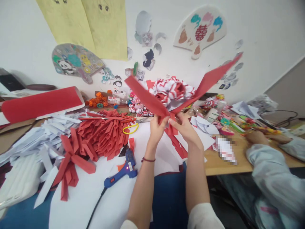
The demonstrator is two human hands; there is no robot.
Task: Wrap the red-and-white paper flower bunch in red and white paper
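Both my hands are raised over the table, close together at the middle. My left hand (158, 127) pinches the lower end of a red paper strip (149, 98) that slants up to the left. My right hand (184, 127) is closed on the same red paper where a long strip (214, 79) rises to the right. Short red ends hang between the hands. Behind the strips is a red-and-white paper flower bunch (175, 89). A blue glue gun (124, 170) with a small light lies left of my left wrist.
Folded red paper pieces (102, 133) and white paper strips (54, 130) are piled on the left, near a red roll (43, 103). Yellow-handled scissors (130, 128) lie behind the glue gun. At right, another person's sleeve (269, 165) rests by the wooden table (214, 163).
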